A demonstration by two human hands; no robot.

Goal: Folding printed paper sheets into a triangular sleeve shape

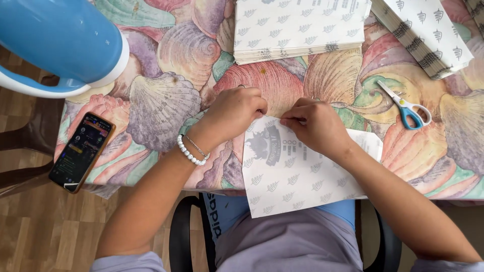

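A white printed paper sheet (292,176) lies on the shell-patterned table (166,100) and hangs over its near edge above my lap. My left hand (234,111), with a bead bracelet on the wrist, pinches the sheet's top left corner. My right hand (315,126) presses down on the top edge just beside it, fingers curled on the paper. Both hands meet at the sheet's upper edge.
Two stacks of similar printed paper sit at the back, one in the middle (297,27) and one at the right (428,35). Blue-handled scissors (408,108) lie right of my hands. A phone (82,151) rests near the left edge, below a blue and white jug (60,43).
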